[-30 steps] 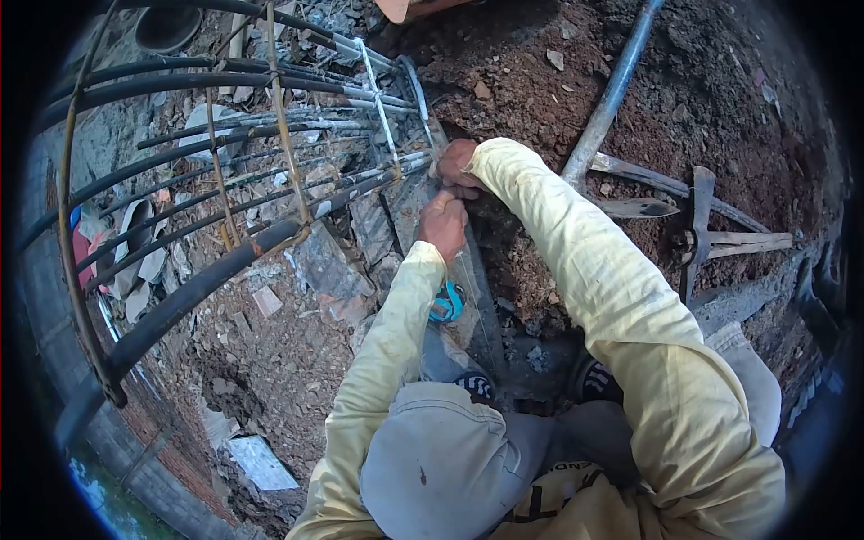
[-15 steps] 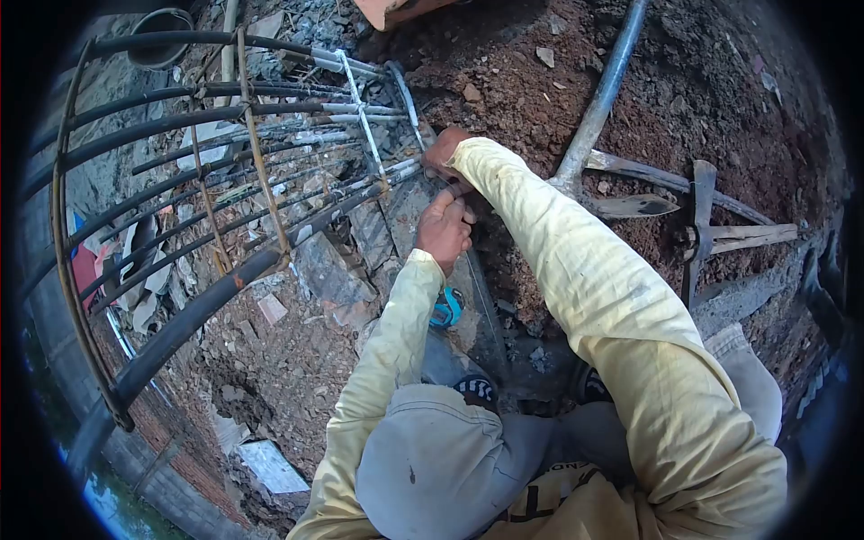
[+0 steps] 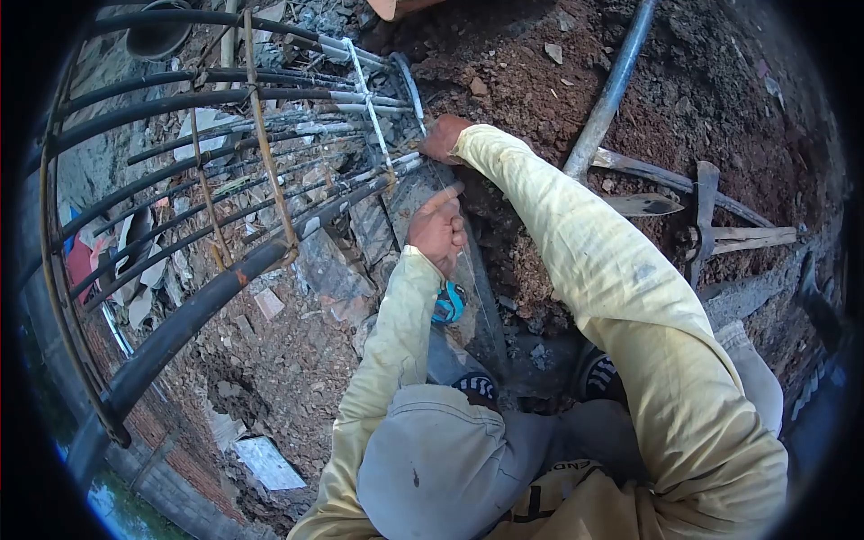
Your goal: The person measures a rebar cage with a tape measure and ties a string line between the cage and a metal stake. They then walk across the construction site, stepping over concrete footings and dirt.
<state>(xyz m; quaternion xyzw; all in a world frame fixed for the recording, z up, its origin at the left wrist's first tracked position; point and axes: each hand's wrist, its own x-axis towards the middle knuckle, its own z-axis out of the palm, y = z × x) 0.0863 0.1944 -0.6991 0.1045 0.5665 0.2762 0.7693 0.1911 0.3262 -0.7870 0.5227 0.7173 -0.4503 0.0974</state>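
My right hand [image 3: 444, 139] is closed at the end of the rebar cage [image 3: 256, 162], beside its white-coated bars. A thin string [image 3: 483, 304] runs from that hand down past my left fingers toward the ground between my feet. Just below, my left hand [image 3: 437, 232] has its index finger stretched toward the string and the other fingers curled in. What the curled fingers hold, if anything, is hidden. Under my left wrist lies a turquoise-and-black rounded object [image 3: 448, 303], partly covered by the sleeve.
To the right, a metal pipe [image 3: 612, 94] leans over reddish soil [image 3: 513, 81]. A pickaxe-like tool with a metal head [image 3: 705, 220] and wooden handle lies beyond my right arm. Broken stone slabs [image 3: 328, 261] and rubble lie under the cage. A white tile piece [image 3: 268, 463] is at lower left.
My left hand has moved slightly down and left, away from my right hand, with its index finger now extended. The right hand stays at the cage end. The view has shifted slightly.
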